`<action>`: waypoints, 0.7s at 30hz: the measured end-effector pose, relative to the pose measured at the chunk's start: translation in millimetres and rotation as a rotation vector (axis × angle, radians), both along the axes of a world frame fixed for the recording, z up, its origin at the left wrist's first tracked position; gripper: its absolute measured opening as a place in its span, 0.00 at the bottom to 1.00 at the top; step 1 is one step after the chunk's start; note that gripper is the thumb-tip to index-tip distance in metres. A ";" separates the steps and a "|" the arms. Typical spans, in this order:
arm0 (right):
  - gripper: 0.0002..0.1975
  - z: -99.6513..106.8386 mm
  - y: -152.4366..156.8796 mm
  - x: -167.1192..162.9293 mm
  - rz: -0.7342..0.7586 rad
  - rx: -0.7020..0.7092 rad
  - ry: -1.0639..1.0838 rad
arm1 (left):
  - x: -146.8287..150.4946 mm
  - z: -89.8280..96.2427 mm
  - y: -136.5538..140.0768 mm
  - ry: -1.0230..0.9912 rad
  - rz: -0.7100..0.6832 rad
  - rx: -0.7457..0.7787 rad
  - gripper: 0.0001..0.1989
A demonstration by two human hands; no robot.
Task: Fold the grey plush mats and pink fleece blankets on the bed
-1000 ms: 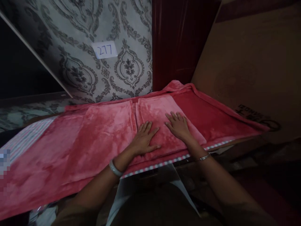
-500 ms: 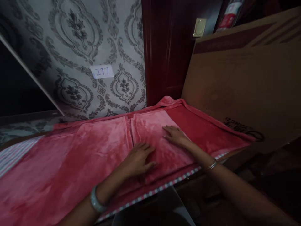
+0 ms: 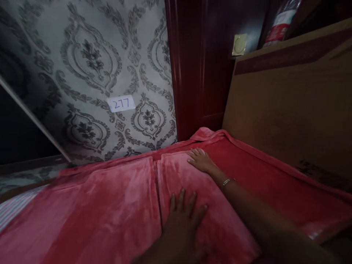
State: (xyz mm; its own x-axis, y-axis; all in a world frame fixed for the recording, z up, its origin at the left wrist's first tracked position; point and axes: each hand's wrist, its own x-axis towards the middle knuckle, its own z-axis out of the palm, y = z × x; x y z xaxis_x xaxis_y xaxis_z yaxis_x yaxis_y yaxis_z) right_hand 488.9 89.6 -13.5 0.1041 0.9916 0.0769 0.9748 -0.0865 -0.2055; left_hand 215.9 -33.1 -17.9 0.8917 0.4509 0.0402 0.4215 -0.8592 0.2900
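A plush pink-red blanket [image 3: 118,198] lies in folded layers over the surface in front of me. Two folded panels meet at a narrow gap that runs toward the wall. My left hand [image 3: 184,220] rests palm down near that gap, on the right panel, fingers spread. Farther back, my right hand [image 3: 200,160] lies flat at the far right corner of the same panel, its fingers apart. Under the panels and to their right spreads a smoother red layer [image 3: 264,183] with a raised edge.
A cardboard box [image 3: 280,106] leans on the right, with a bottle [image 3: 282,24] behind its top edge. Patterned wallpaper [image 3: 90,73] carries a paper label [image 3: 121,103] reading 277. Striped cloth [image 3: 19,205] shows at the left, below a dark panel [image 3: 22,124].
My right hand has slid toward the panel's far edge. My left hand has shifted right and its fingers have spread more. The view has tilted, so the blanket sits lower and nearer.
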 end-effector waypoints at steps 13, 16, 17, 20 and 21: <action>0.31 -3.0 13.4 6.3 -0.140 0.044 0.047 | 0.1 7.8 -0.4 0.002 0.020 -0.086 0.47; 0.32 8.9 3.1 -0.9 -0.197 0.040 0.041 | -2.7 16.2 -4.7 -0.035 0.024 -0.136 0.45; 0.32 13.6 -1.2 -4.2 -0.212 0.030 0.046 | -1.8 18.7 -2.9 -0.057 0.045 -0.160 0.44; 0.32 25.0 -15.6 -15.7 -0.226 -0.012 0.070 | 12.4 30.8 17.6 -0.201 0.208 -0.223 0.36; 0.31 26.8 -20.5 -19.8 -0.223 -0.022 0.071 | 20.9 36.6 29.5 -0.255 0.268 -0.222 0.33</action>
